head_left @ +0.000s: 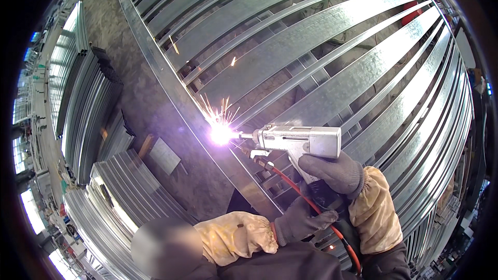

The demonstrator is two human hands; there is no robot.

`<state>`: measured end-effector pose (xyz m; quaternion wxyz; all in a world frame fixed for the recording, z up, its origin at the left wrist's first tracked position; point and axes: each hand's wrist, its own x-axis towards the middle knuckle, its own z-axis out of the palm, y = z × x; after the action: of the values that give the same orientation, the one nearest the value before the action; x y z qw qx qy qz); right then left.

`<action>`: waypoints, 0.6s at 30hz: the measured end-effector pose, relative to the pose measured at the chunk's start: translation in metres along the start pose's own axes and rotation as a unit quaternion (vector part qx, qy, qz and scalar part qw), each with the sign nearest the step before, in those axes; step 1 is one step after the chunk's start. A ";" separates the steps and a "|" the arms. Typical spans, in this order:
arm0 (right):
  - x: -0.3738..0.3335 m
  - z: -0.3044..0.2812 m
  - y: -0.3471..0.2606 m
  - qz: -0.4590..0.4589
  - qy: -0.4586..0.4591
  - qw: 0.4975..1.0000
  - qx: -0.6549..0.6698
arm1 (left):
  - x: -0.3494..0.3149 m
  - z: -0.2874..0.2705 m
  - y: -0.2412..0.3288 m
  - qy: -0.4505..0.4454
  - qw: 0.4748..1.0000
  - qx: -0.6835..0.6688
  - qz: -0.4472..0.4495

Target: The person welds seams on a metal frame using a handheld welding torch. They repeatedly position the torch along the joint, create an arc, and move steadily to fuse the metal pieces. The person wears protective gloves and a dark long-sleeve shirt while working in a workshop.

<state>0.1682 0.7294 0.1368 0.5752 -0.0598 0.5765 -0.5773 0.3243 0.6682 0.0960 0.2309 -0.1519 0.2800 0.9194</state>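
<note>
At frame's left rail: welding gun [298, 141], right hand [334, 172] fingers clamped on grip; left hand [303, 221] fingers curled at red hose [306, 200]. Arc [221, 134] burning; seam in progress; next, steady travel along galvanized frame [311, 36].

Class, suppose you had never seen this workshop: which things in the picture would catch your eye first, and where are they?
First the white-violet welding flash with sparks, left of centre, at the tip of a silver pistol-shaped welding gun. The right hand, in a dark glove, grips the gun's handle, while the left hand is by the red hose below it. Behind, long galvanised steel strips fan across the upper right.
</note>
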 end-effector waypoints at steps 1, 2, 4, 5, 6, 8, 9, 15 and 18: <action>0.000 0.000 0.001 -0.002 0.001 1.000 0.004 | -0.001 0.000 0.002 0.003 1.000 0.014 -0.016; -0.001 0.000 0.002 -0.004 0.001 1.000 0.008 | -0.002 0.001 0.005 0.005 0.999 0.029 -0.033; -0.002 -0.001 0.001 0.000 0.003 1.000 -0.006 | -0.003 0.001 0.006 0.006 0.998 0.040 -0.041; -0.002 -0.001 0.001 0.003 0.003 1.000 -0.013 | -0.002 0.000 0.005 0.004 0.999 0.037 -0.033; -0.002 -0.001 0.001 0.010 0.004 1.000 -0.004 | -0.002 0.000 0.004 0.003 0.999 0.033 -0.025; -0.002 -0.001 0.001 0.025 0.005 1.000 0.014 | 0.000 -0.001 0.001 0.002 0.999 0.027 -0.025; -0.003 -0.001 0.001 0.023 0.007 1.000 0.009 | 0.000 0.000 0.001 0.001 0.999 0.024 -0.025; -0.005 -0.001 0.001 0.012 0.010 1.000 -0.015 | -0.002 0.000 -0.002 0.008 0.998 -0.012 -0.065; -0.006 -0.002 0.000 0.005 -0.005 1.000 -0.009 | -0.002 0.000 -0.003 0.009 0.998 0.005 -0.058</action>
<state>0.1687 0.7353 0.1395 0.5807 -0.0649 0.5787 -0.5689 0.3278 0.6700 0.0959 0.2820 -0.1752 0.2774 0.9016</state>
